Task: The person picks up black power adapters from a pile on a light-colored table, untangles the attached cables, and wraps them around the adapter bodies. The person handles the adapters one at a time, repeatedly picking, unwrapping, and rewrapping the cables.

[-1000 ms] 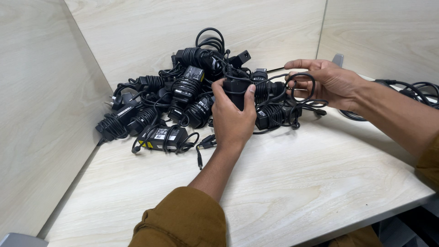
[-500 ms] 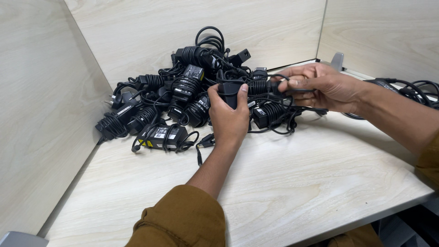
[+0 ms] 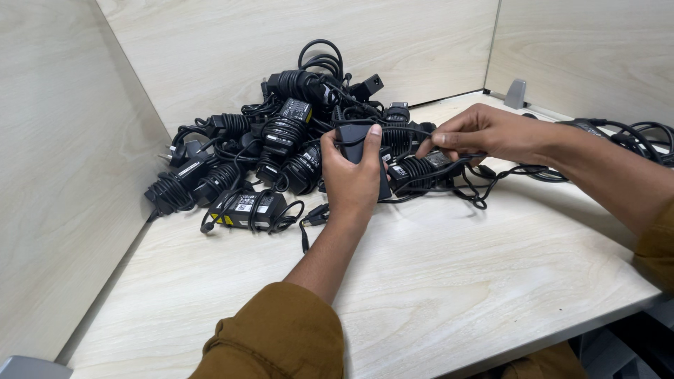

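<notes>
At the far left corner of the bench [image 3: 449, 281], right where the two pale partition walls [image 3: 63, 175] meet, we've got a big heap of black power adapters [image 3: 260, 158] with their cords wound round them, and that heap crowds in on the left and far side of our work. One adapter with a label [image 3: 247, 208] lies at the near edge of the heap, a loose plug tip [image 3: 305, 242] poking toward us beside it. Off to the far right, more black cable [image 3: 632, 133] trails along the bench edge behind our right forearm, and a small grey bracket [image 3: 516, 93] stands against the far wall.

Near side is wide open: bare pale wood from our sleeves to the heap, with the bench edge dropping away at the near right.

Our left hand [image 3: 351, 184] is closed round a black adapter brick [image 3: 361, 151], thumb on one side, fingers on the other, held just above the near fringe of the heap. Its long axis runs near-to-far, tilted up, far end pointing into the heap. Our right hand [image 3: 484, 135] is pinched shut on that brick's thin cord [image 3: 421, 133], which stretches left to right between the hands, slack loops [image 3: 484, 186] sagging onto the bench below.
</notes>
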